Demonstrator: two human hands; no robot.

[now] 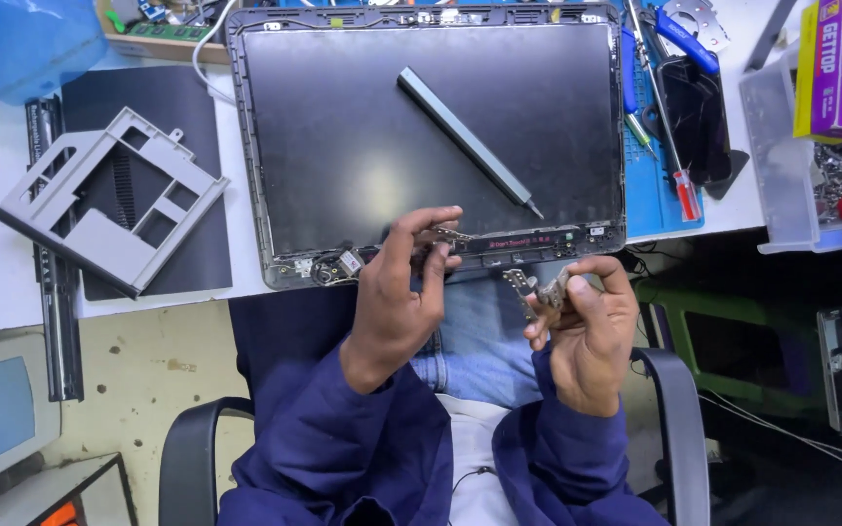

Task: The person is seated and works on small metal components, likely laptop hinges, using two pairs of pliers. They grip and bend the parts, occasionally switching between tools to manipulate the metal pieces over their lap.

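A dark laptop screen panel (343, 127) in its grey frame lies flat on the white desk. A grey pen-shaped tool (467, 139) rests diagonally on the glass. My left hand (401, 292) pinches a small metal part at the panel's lower edge, near the middle. My right hand (587, 326) is held over my lap just below the panel's lower right corner and grips a small metal hinge bracket (528, 290).
A grey plastic drive caddy (109, 200) lies on a black sheet at left. A blue mat with pliers and a red-handled screwdriver (674, 146) sits at right, beside a clear plastic tray (782, 156) and a yellow and purple box (840, 63). Chair armrests flank my lap.
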